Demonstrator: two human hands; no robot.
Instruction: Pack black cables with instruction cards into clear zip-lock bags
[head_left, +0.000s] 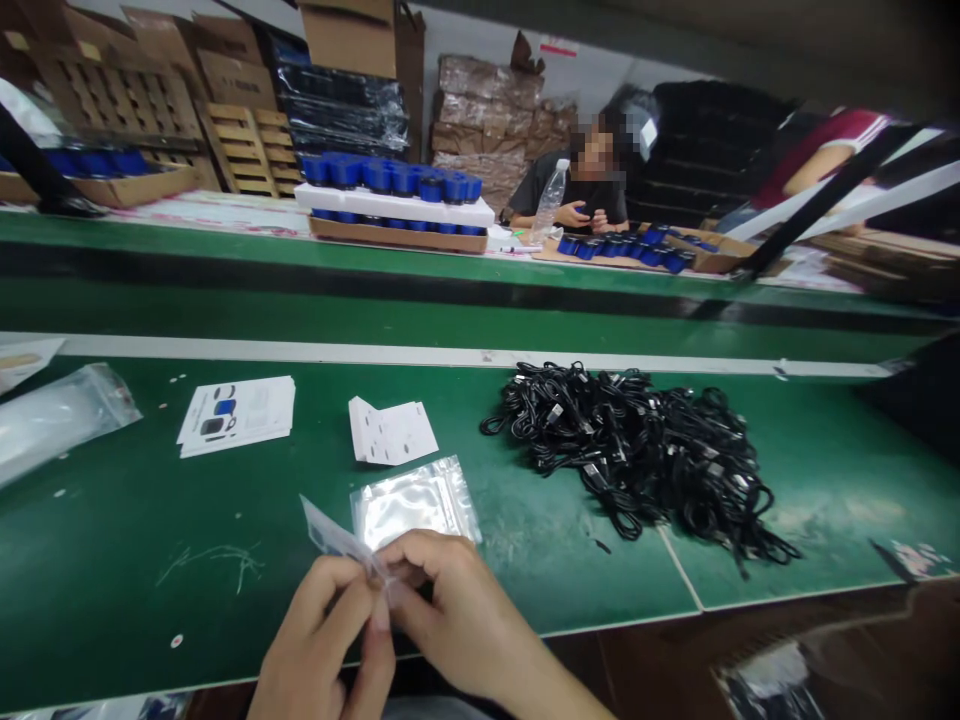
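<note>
Head view: fingers nearly closed, my left hand (319, 625) and right hand (457, 610) pinch a light, flimsy slip (334, 530) by its corner, just below the zip bag (415, 503)

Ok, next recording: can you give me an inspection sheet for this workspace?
Surface: green bench mat, scuffed, with small white specks.
Things in hand: small printed packet; clear resealable bag lying beside it.
Clutter: stack of printed sheets, white cards, clear plastic bags.
Hands: left hand and right hand, bare, pinch the packet together.
Cables: tangled heap of black cables, not touched.
Surroundings: seated co-worker behind a second bench, blue-capped items, wooden pallets.
</note>
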